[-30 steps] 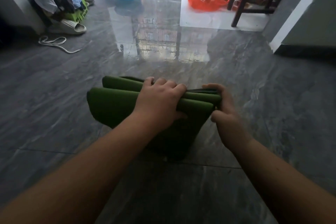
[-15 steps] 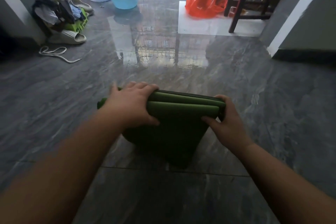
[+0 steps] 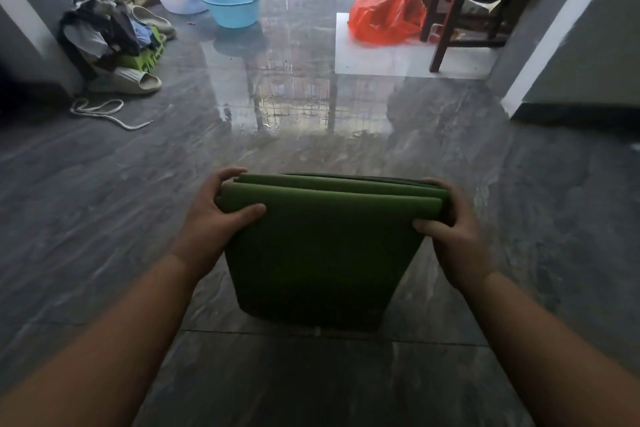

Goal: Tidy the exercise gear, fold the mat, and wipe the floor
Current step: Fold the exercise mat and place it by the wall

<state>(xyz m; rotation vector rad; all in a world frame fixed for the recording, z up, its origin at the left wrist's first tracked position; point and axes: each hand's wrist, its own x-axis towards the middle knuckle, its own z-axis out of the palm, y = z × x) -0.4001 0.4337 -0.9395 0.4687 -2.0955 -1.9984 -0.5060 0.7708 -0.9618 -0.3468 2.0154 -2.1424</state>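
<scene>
The left hand (image 3: 211, 218) and right hand (image 3: 453, 236) each grip an upper corner of the folded dark green foam mat (image 3: 322, 253), thumbs on its near face, holding it upright above the glossy grey marble-patterned tile floor (image 3: 104, 201).

No readable text, labels, brands, numbers or signs anywhere in view
</scene>
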